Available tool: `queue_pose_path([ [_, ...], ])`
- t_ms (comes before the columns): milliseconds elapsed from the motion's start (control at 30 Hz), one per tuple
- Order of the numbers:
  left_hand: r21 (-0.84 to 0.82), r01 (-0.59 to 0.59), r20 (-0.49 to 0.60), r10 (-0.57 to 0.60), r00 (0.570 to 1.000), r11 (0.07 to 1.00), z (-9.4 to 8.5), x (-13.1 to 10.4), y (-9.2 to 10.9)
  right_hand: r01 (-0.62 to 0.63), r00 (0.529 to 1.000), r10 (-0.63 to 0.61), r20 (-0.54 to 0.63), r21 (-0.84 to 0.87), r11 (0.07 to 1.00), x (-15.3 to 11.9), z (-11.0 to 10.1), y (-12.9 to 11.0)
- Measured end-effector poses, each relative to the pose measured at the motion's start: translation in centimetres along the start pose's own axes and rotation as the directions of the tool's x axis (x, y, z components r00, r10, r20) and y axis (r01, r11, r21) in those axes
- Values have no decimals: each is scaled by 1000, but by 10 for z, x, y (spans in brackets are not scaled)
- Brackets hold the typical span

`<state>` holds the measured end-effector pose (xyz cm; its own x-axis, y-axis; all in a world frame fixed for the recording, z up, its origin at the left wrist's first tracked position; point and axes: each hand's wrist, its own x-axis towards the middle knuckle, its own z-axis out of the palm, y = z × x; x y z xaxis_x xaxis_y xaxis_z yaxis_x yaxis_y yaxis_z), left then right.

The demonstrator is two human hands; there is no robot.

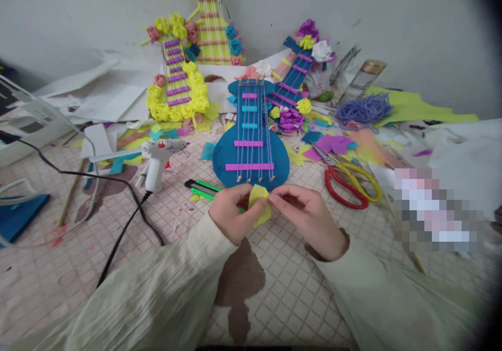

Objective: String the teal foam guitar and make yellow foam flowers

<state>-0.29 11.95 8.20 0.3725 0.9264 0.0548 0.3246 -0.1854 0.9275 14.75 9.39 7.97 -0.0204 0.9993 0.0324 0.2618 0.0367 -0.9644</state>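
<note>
Between my two hands is a small piece of yellow paper [260, 216]. My left hand [234, 211] pinches it between thumb and fingers. The fingertips of my right hand [309, 212] are closed on the paper's right edge. Just beyond them lies a blue paper guitar [250, 155] with pink and light-blue strips across it and white strings. A green utility knife [204, 188] rests beside my left hand. To the right of my right hand lie red-handled scissors [345, 189] and yellow-handled scissors [366, 181].
A white glue gun [156, 165] with a black cord [133, 199] stands at left. Decorated guitars, one yellow with purple strips [176, 74] and one dark blue [294, 76], lean at the back. Purple yarn [364, 108] and paper scraps [331, 144] lie on the quilted tablecloth [292, 283].
</note>
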Motion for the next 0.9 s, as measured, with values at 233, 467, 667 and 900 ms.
queue_pose_path([
  [233,-28,10,10,-9,1000,1000,-1,0,0,14,1000,-14,1,-4,1000,-1,0,0],
  [467,-65,16,-37,-19,999,998,-3,1,-1,10,1000,-9,-26,9,1000,-1,0,-2],
  [667,-43,-7,-30,6,1000,999,-2,1,-3,-2,1000,3,-12,47,999,-2,1,-5],
  [900,-70,30,-60,-34,998,997,-2,2,-4,16,996,-8,-93,88,996,1,1,-1],
])
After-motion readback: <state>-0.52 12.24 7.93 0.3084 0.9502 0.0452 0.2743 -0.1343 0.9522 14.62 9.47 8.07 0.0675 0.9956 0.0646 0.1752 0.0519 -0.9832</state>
